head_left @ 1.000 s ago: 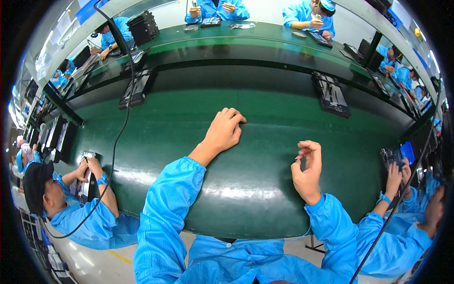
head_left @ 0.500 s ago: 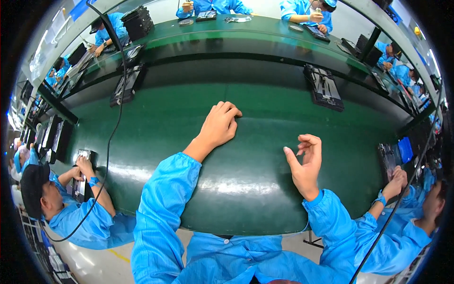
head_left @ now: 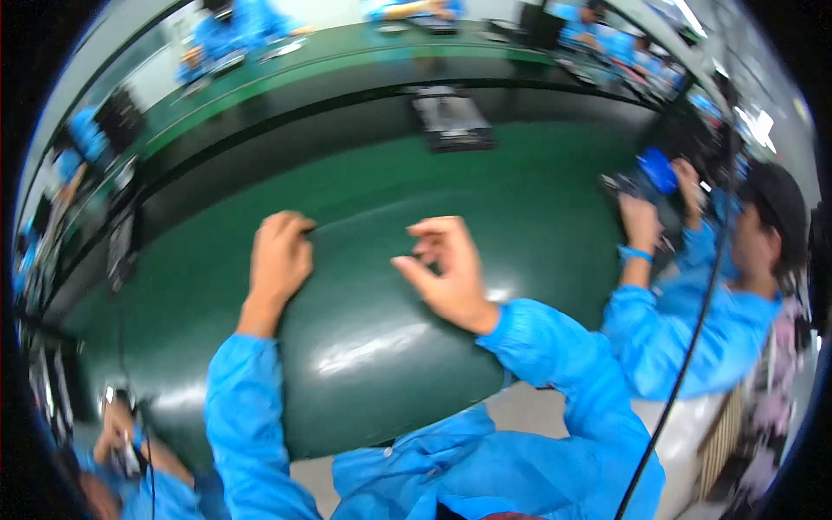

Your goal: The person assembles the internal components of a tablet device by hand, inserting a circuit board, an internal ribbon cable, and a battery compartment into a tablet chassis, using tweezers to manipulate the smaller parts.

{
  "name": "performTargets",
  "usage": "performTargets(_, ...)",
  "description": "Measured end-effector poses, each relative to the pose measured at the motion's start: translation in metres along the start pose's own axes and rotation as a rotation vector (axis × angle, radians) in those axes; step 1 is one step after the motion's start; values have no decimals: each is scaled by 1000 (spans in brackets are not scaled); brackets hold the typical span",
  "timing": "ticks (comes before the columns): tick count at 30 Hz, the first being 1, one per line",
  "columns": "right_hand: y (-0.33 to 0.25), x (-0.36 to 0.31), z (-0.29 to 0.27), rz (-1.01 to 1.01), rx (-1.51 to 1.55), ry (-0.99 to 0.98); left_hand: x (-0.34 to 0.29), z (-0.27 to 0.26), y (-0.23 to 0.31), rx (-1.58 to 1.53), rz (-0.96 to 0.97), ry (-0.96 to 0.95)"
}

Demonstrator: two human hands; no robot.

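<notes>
My left hand rests palm down on the green tabletop, its fingers loosely bent and no object visible in it. To its right, my right hand is held just over the table, palm turned inward. Its thumb stands apart from the curved fingers, and the gap between them holds nothing, so the hand is open. Beyond both hands lies a flat black and grey device, blurred, at the far edge of the table.
At right, a co-worker's hands work over a dark device beside a blue object. Another worker's hand is at lower left. A black cable hangs down on the right. A raised green shelf runs along the back.
The whole view has swung to the right, so the table and devices appear further left and blurred. My hands keep nearly the same pose. The right co-worker's hands have moved apart.
</notes>
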State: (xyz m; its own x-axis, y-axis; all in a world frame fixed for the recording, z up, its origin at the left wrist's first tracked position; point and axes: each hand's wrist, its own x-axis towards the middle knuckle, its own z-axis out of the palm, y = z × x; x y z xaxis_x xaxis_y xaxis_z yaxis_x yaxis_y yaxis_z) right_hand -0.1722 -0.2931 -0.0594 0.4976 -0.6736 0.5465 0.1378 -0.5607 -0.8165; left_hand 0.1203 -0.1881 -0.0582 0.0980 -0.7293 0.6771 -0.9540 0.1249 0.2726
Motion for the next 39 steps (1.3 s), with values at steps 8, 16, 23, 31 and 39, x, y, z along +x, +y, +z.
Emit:
performTargets(8,-15,0,-3,-5,-15,-13,1,-6,4,-12,-53,-75)
performTargets(16,-18,-4,-5,-8,-30,-17,-1,-3,10,0,-77,-75)
performTargets(23,-16,-4,-10,8,-7,-36,0,2,11,8,-59,-76)
performTargets(31,-6,3,-27,48,34,-25,12,17,17,3,-59,-89)
performTargets(39,4,5,-44,62,-23,-32,19,32,26,8,-65,-87)
